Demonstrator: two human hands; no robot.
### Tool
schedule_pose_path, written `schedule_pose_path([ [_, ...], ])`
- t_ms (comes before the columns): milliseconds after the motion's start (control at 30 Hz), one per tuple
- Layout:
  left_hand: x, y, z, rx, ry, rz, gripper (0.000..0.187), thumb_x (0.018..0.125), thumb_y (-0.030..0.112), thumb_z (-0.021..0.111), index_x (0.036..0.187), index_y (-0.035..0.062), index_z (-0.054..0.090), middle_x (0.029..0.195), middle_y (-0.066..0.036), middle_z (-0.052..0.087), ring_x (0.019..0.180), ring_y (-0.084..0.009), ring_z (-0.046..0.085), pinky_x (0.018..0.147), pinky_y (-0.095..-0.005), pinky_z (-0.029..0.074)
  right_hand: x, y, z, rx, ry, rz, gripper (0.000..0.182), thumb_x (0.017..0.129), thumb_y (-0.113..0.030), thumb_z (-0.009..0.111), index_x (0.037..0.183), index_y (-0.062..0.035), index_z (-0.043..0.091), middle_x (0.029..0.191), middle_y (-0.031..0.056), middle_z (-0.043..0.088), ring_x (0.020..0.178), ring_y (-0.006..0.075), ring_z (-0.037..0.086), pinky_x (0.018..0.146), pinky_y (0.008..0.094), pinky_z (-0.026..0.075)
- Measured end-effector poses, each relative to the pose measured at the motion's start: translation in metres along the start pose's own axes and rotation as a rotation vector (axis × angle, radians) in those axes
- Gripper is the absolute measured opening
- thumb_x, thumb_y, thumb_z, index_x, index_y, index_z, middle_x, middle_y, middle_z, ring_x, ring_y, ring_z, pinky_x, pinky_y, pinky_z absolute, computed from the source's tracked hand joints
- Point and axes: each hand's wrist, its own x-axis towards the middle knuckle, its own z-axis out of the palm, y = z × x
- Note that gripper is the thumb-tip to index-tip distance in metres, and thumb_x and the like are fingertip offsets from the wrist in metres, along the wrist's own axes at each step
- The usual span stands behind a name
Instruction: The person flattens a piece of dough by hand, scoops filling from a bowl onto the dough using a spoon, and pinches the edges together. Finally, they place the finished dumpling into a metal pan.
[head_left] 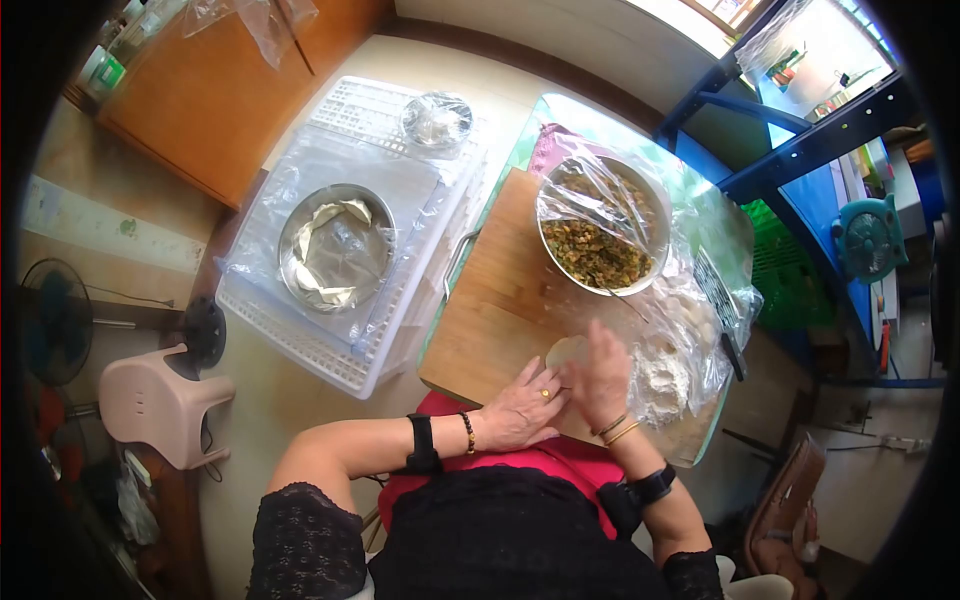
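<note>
A pale round piece of dough [568, 351] lies on the wooden board [490, 300], close to its near edge. My left hand [518, 408] rests by the near side of the dough with fingers stretched forward, a ring on one finger. On the other side, my right hand [600, 375] is slightly blurred, its fingers extended upward beside the dough; its palm side is hidden. Right of that hand are a heap of white flour [665, 382] and dough pieces [690, 318] under clear plastic. Behind stands a metal bowl [598, 284] of chopped filling, partly covered with plastic film.
To the left, a white plastic drawer unit [350, 372] carries a round metal pan [286, 262] with folded dough pieces around its edge, and a plastic-covered bowl [436, 120]. A black-handled knife [734, 358] lies at the table's right. A pink stool [150, 400] stands far left.
</note>
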Motion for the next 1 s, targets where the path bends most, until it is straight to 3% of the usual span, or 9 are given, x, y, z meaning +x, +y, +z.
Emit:
schedule_pose_path([
  [100,-0.005,-0.003,0.004,0.020,-0.027,-0.004,0.063,0.084,0.042,0.065,0.126,-0.0018,0.051,0.133,-0.024,0.045,0.133,-0.0375,0.036,0.114,-0.0568,0.021,-0.005,-0.003,0.015,-0.105,-0.013,-0.045,0.071,0.080,-0.031,0.070,0.138,-0.0003,0.043,0.115,0.0191,0.058,0.106,0.0323,0.054,0.090,0.0425,0.040],
  [167,-0.010,-0.002,0.008,0.037,0.040,0.007,0.064,0.083,0.043,0.066,0.125,-0.0024,0.052,0.130,-0.024,0.047,0.132,-0.0376,0.037,0.114,-0.0562,0.021,0.017,0.012,0.014,-0.010,-0.100,0.243,0.073,0.077,-0.034,0.073,0.135,0.0001,0.045,0.114,0.0165,0.057,0.105,0.0320,0.054,0.089,0.0435,0.040],
  [300,0.000,-0.006,-0.002,0.031,0.038,-0.025,0.064,0.084,0.043,0.064,0.126,-0.0028,0.052,0.132,-0.024,0.047,0.133,-0.0378,0.037,0.114,-0.0558,0.022,0.025,0.053,0.025,0.115,0.071,0.282,0.076,0.075,-0.036,0.075,0.135,-0.0002,0.045,0.112,0.0162,0.056,0.102,0.0336,0.055,0.087,0.0444,0.041],
  [333,0.000,-0.005,-0.004,-0.004,0.011,-0.080,0.064,0.084,0.043,0.064,0.126,-0.0030,0.052,0.134,-0.024,0.046,0.133,-0.0380,0.037,0.114,-0.0556,0.022,0.023,0.052,0.018,0.160,0.080,0.341,0.073,0.076,-0.028,0.074,0.137,-0.0003,0.043,0.112,0.0175,0.055,0.102,0.0345,0.055,0.087,0.0455,0.042],
  [467,0.006,-0.010,0.006,0.038,0.044,-0.094,0.065,0.083,0.043,0.064,0.128,-0.0025,0.049,0.137,-0.024,0.042,0.134,-0.0376,0.036,0.112,-0.0556,0.026,0.006,0.059,-0.001,0.222,0.115,0.286,0.073,0.079,-0.015,0.071,0.142,0.0009,0.037,0.114,0.0219,0.054,0.104,0.0384,0.054,0.093,0.0461,0.042],
  [633,0.016,0.000,0.012,0.087,0.045,0.090,0.062,0.085,0.043,0.062,0.125,-0.0032,0.052,0.136,-0.025,0.044,0.134,-0.0380,0.037,0.113,-0.0554,0.024,-0.013,0.028,-0.024,0.176,0.068,0.106,0.074,0.080,-0.014,0.070,0.143,0.0002,0.036,0.124,0.0230,0.052,0.113,0.0382,0.051,0.094,0.0469,0.040],
  [700,0.017,0.006,0.014,0.054,-0.019,0.108,0.061,0.086,0.043,0.062,0.124,-0.0029,0.053,0.135,-0.025,0.045,0.134,-0.0379,0.037,0.114,-0.0555,0.023,-0.020,0.011,-0.023,0.018,-0.084,0.052,0.075,0.080,-0.017,0.071,0.143,0.0002,0.036,0.125,0.0219,0.052,0.115,0.0365,0.051,0.095,0.0466,0.038],
  [900,0.012,0.005,0.022,0.016,0.028,0.149,0.058,0.085,0.042,0.063,0.122,-0.0022,0.055,0.131,-0.024,0.048,0.132,-0.0375,0.039,0.115,-0.0558,0.021,-0.003,0.059,0.012,-0.106,0.091,0.164,0.079,0.078,-0.030,0.074,0.142,-0.0025,0.038,0.123,0.0184,0.054,0.112,0.0341,0.051,0.093,0.0457,0.038],
  [1000,0.016,0.006,0.013,-0.007,0.046,0.108,0.058,0.084,0.041,0.065,0.120,-0.0026,0.056,0.128,-0.024,0.050,0.130,-0.0378,0.040,0.115,-0.0556,0.021,0.008,0.070,0.006,0.098,0.105,0.341,0.075,0.079,-0.027,0.073,0.141,0.0000,0.039,0.115,0.0173,0.056,0.107,0.0336,0.054,0.092,0.0439,0.039],
])
